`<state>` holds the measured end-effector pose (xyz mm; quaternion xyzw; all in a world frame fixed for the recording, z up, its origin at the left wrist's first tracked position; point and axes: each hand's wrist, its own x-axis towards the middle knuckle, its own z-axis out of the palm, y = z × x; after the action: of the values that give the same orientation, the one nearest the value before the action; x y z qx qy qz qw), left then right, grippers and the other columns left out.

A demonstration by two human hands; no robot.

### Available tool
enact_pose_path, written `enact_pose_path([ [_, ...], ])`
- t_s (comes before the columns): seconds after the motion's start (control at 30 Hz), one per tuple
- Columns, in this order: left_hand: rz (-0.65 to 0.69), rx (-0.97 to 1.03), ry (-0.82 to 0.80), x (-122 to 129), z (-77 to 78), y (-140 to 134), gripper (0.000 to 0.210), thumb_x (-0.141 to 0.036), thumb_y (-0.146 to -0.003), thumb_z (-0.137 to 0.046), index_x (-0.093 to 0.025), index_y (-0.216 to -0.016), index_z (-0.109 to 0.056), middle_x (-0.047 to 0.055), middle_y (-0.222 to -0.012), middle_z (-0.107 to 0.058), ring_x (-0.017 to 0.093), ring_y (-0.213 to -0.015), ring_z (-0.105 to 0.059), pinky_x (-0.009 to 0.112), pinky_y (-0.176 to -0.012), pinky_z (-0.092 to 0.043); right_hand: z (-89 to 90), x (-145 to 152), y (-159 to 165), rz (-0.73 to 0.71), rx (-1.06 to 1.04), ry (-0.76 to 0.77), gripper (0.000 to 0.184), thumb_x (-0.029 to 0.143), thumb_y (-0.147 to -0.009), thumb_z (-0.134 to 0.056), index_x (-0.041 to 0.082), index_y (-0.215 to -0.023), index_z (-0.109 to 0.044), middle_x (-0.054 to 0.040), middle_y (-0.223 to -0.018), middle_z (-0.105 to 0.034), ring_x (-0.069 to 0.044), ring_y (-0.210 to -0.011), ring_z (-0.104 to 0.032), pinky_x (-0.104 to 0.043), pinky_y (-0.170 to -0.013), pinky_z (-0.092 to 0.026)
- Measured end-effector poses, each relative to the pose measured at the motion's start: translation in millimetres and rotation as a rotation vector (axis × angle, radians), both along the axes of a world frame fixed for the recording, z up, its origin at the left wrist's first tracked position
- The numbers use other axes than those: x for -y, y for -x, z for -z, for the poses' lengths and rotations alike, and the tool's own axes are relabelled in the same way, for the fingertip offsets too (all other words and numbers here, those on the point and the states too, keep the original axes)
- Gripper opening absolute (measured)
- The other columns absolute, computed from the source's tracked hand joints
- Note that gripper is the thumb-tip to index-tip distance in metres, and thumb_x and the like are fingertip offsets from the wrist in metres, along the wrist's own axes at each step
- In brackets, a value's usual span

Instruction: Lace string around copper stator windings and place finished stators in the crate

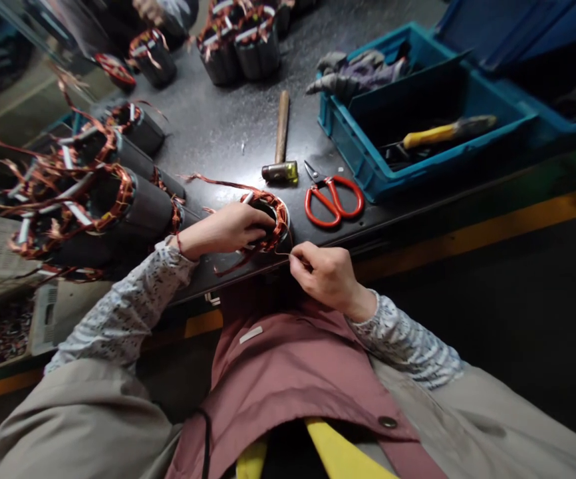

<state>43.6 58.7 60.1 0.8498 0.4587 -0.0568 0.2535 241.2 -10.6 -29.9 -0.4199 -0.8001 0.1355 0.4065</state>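
Observation:
A motor stator (282,211) wound with copper wire stands at the table's near edge. My left hand (228,229) grips it, with fingers reaching over the winding into the bore; the fingertips are hidden inside. To its right, my right hand (328,276) is closed in a pinch on a thin cord (282,253), which runs taut to the winding. Loose copper leads (213,179) stick out from the stator on the left. Just beyond lie red-handled scissors (335,203) and a mallet (281,150) with a wooden handle.
Several wound stators (138,206) are stacked at the left, their leads jutting out. More stators (258,50) stand at the back, near another person's hand (151,12). A blue bin (362,156) at the right holds gloves (362,72) and a yellow-handled tool (430,134).

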Motion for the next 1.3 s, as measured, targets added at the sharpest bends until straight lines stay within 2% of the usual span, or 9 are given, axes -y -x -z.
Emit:
enact_pose_path([
  [0.23, -0.022, 0.009, -0.010, -0.2, -1.3, 2.7, 0.035, -0.017, -0.078, -0.053, -0.019, -0.107, -0.071, -0.001, -0.084, -0.072, 0.012, -0.071, -0.062, 0.021, -0.070, -0.045, -6.4, -8.6, -3.8, 0.142, 0.009, -0.052, 0.019, 0.018, -0.082, -0.051, 0.017, -0.065, -0.058, 0.0017, -0.048, -0.057, -0.010, -0.042, -0.051, -0.025, -0.048, -0.028],
  [0.47, -0.031, 0.037, -0.023, 0.9, 5.5, -0.4, 0.024, -0.020, -0.079, -0.055, -0.016, -0.094, -0.073, 0.000, -0.074, -0.070, 0.012, -0.064, -0.059, 0.021, -0.062, -0.041, -2.5, -7.6, 13.4, 0.073, 0.004, 0.017, 0.025, 0.024, -0.090, -0.048, 0.016, -0.073, -0.064, -0.0017, -0.056, -0.065, -0.012, -0.049, -0.058, -0.025, -0.052, -0.032],
  [0.57, -0.032, 0.077, -0.060, 0.3, 2.7, 0.4, 0.017, -0.021, -0.078, -0.055, -0.014, -0.078, -0.071, -0.001, -0.063, -0.064, 0.010, -0.058, -0.053, 0.022, -0.060, -0.039, -3.6, -7.4, 13.7, 0.036, 0.024, 0.131, 0.028, 0.028, -0.093, -0.046, 0.016, -0.081, -0.068, -0.0044, -0.065, -0.070, -0.014, -0.055, -0.062, -0.025, -0.055, -0.035],
  [0.7, -0.205, 0.297, 0.018, 6.9, -15.1, -0.2, 0.016, -0.027, -0.078, -0.056, -0.014, -0.073, -0.064, -0.001, -0.064, -0.058, 0.010, -0.060, -0.050, 0.022, -0.058, -0.039, -2.0, -9.0, -6.0, -0.081, 0.148, 0.431, 0.031, 0.033, -0.094, -0.045, 0.017, -0.085, -0.070, -0.0079, -0.073, -0.072, -0.019, -0.065, -0.066, -0.027, -0.061, -0.042],
  [0.8, -0.338, 0.460, 0.220, 17.7, -26.8, -4.4, 0.018, -0.030, -0.079, -0.059, -0.014, -0.071, -0.060, -0.001, -0.062, -0.054, 0.009, -0.056, -0.047, 0.021, -0.054, -0.039, -6.9, -16.4, -14.5, -0.078, -0.050, 0.440, 0.032, 0.033, -0.090, -0.051, 0.014, -0.112, -0.065, -0.0156, -0.110, -0.069, -0.026, -0.098, -0.066, -0.035, -0.083, -0.049],
  [0.9, -0.486, 0.625, 0.331, 25.7, -30.2, -6.4, 0.019, -0.030, -0.078, -0.061, -0.014, -0.068, -0.057, -0.001, -0.061, -0.053, 0.007, -0.050, -0.043, 0.019, -0.048, -0.035, -22.5, -21.9, -9.0, -0.133, -0.480, 0.392, 0.043, 0.035, -0.091, -0.050, 0.017, -0.130, -0.055, -0.0124, -0.133, -0.058, -0.025, -0.120, -0.056, -0.040, -0.100, -0.046],
  [1.0, -0.630, 0.813, 0.301, 28.0, -28.1, -6.1, 0.018, -0.029, -0.078, -0.062, -0.015, -0.069, -0.055, 0.002, -0.070, -0.062, 0.004, -0.045, -0.038, 0.019, -0.042, -0.031, -37.5, -15.9, -2.6, -0.307, -0.625, 0.455, 0.030, 0.032, -0.094, -0.046, 0.020, -0.115, -0.065, -0.0075, -0.116, -0.068, -0.020, -0.106, -0.064, -0.039, -0.096, -0.050],
  [1.1, -0.650, 0.904, 0.258, 31.0, -23.2, -13.0, 0.014, -0.027, -0.081, -0.059, -0.015, -0.074, -0.056, 0.004, -0.080, -0.068, 0.003, -0.043, -0.038, 0.019, -0.041, -0.031, -40.1, -2.6, -5.8, -0.391, -0.458, 0.405, 0.017, 0.025, -0.085, -0.060, 0.019, -0.096, -0.071, -0.0081, -0.104, -0.072, -0.022, -0.105, -0.064, -0.042, -0.097, -0.048],
  [1.3, -0.491, 0.750, 0.253, 42.1, -14.3, -41.3, 0.009, -0.020, -0.083, -0.055, -0.014, -0.080, -0.061, 0.002, -0.068, -0.067, 0.008, -0.046, -0.054, 0.021, -0.045, -0.042, -35.2, 6.6, -16.5, -0.259, -0.501, 0.460, 0.019, 0.023, -0.087, -0.055, 0.018, -0.100, -0.069, -0.0040, -0.085, -0.070, -0.016, -0.076, -0.063, -0.030, -0.071, -0.053],
])
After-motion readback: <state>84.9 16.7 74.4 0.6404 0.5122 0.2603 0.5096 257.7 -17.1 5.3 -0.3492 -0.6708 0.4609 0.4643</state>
